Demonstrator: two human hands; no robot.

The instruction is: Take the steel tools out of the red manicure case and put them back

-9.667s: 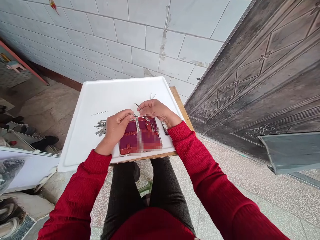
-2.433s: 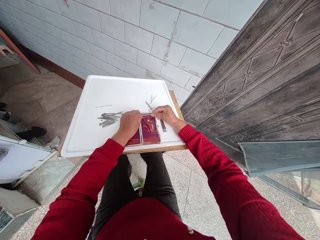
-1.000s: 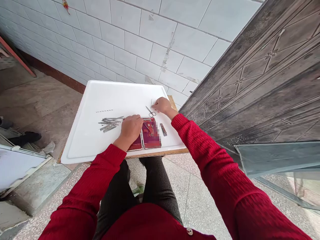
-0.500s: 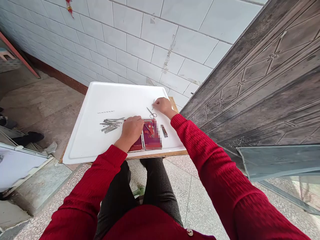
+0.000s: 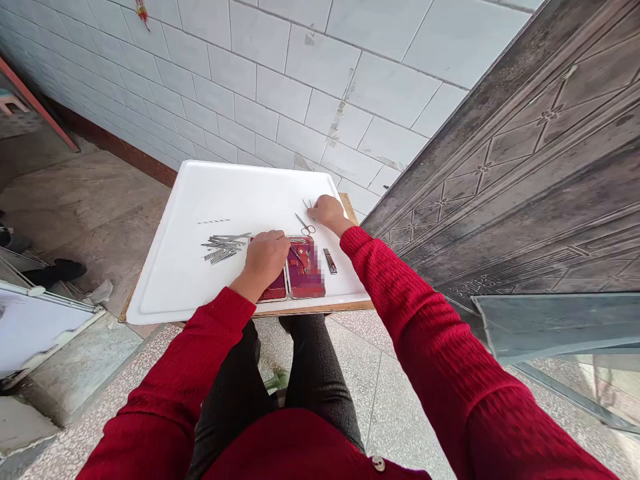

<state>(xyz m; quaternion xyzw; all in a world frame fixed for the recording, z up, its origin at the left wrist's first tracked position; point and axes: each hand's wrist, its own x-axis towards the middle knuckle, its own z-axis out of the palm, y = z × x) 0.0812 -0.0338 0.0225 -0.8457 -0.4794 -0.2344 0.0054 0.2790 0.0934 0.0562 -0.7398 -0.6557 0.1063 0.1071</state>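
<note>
An open red manicure case (image 5: 306, 283) lies near the front of the white tabletop (image 5: 240, 190), small tools in its right half. My left hand (image 5: 269, 257) is closed over the case's left half and upper edge, hiding part of it. Farther right, my right hand (image 5: 327, 212) pinches a slim metal tool (image 5: 306, 203); two thin ends show beyond the fingers, the rest is covered. Just left of that hand lies a pair of small scissors (image 5: 306, 225). Nail clippers (image 5: 330, 261) lie right of the case.
Several flat metal strips (image 5: 223, 247) are heaped left of the case, and a thin patterned strip (image 5: 214, 221) lies behind them. A tiled wall (image 5: 240, 80) stands behind the table; a dark patterned door (image 5: 500, 193) rises at the right.
My right hand has turned slightly, and two ends of the slim metal tool now show at its left. My left hand stays on the case. The view has shifted a little.
</note>
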